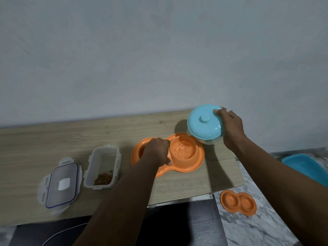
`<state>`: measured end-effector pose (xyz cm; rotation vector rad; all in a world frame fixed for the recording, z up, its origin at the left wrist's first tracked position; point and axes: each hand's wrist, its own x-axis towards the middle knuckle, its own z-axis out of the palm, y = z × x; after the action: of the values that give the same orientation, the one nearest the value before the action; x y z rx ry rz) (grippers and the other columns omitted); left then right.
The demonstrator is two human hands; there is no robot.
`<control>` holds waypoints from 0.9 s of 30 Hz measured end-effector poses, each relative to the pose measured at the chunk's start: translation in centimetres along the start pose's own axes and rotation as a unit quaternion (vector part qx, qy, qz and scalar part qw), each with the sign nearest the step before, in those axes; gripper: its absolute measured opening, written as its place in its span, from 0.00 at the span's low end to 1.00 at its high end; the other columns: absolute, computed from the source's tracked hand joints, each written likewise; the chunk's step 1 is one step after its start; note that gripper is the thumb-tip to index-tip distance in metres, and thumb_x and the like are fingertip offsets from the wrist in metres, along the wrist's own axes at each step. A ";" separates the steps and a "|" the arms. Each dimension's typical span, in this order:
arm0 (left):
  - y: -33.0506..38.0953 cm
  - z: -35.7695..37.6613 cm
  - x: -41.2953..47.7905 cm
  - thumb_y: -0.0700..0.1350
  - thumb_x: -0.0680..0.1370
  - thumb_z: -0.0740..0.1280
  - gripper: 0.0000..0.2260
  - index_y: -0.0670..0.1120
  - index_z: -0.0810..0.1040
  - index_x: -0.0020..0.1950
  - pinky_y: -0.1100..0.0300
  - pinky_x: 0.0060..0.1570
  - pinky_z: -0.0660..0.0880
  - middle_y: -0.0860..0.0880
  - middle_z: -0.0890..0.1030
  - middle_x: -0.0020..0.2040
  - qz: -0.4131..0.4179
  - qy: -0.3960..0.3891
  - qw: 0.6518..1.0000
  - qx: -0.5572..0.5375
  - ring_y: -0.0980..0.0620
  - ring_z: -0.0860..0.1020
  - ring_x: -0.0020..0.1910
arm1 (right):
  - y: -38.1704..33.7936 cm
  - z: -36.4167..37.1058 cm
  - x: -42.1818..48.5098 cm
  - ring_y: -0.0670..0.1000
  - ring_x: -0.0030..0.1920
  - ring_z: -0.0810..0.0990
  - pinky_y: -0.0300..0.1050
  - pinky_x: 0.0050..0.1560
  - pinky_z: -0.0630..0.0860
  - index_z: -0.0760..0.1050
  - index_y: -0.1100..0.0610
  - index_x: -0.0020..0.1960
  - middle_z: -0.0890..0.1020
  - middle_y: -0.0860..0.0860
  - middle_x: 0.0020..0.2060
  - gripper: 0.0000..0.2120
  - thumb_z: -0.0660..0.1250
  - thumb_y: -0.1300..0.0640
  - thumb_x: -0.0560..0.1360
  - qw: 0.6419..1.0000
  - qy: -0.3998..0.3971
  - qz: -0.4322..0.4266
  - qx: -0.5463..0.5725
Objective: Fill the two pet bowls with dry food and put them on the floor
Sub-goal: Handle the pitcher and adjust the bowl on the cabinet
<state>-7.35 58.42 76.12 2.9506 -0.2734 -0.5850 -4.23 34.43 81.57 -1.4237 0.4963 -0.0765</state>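
An orange double pet bowl (195, 162) lies on the wooden table (53, 144). My left hand (158, 150) rests over its left cup, fingers closed on the rim between the cups. Its right cup (183, 150) holds something pale and wet-looking. Above the bowl's far right edge, my right hand (230, 128) holds a tilted container with a light blue lid (204, 124); the lid faces me. A second, smaller orange double bowl (238, 202) sits on the marble floor, both cups bare. A clear rectangular tub (103, 166) with a little brown dry food stands left of the bowl.
The tub's clip lid (61, 185) lies flat at the table's left front. A blue basin (305, 166) sits on the floor at the right edge. A white cable (58, 235) runs under the table. A grey wall rises behind the table.
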 end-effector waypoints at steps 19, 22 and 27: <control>-0.6 0.6 0.5 0.57 0.64 0.80 0.34 0.46 0.76 0.65 0.45 0.69 0.68 0.43 0.79 0.62 0.025 0.022 0.999 0.005 0.41 0.76 0.63 | -0.5 6.4 4.0 0.55 0.51 0.84 0.51 0.49 0.81 0.78 0.55 0.58 0.85 0.55 0.53 0.21 0.73 0.46 0.69 0.987 0.009 0.117 0.111; -0.5 0.5 0.5 0.57 0.64 0.80 0.34 0.46 0.75 0.66 0.45 0.69 0.68 0.42 0.79 0.63 0.021 0.017 1.000 0.004 0.41 0.75 0.65 | -0.6 6.8 4.1 0.54 0.48 0.84 0.49 0.44 0.82 0.76 0.55 0.60 0.84 0.54 0.51 0.23 0.74 0.46 0.70 0.988 0.000 0.115 0.107; -0.4 0.3 0.2 0.58 0.65 0.79 0.34 0.46 0.75 0.66 0.46 0.67 0.69 0.43 0.79 0.63 0.028 0.018 0.999 -0.001 0.42 0.75 0.63 | -0.7 5.9 3.8 0.47 0.48 0.80 0.45 0.46 0.75 0.74 0.52 0.63 0.81 0.47 0.52 0.26 0.71 0.37 0.72 0.993 -0.033 0.098 0.051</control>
<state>-7.20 58.75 75.66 2.9372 -0.3506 -0.5229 1.57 38.46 81.48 -1.2669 0.5671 0.1010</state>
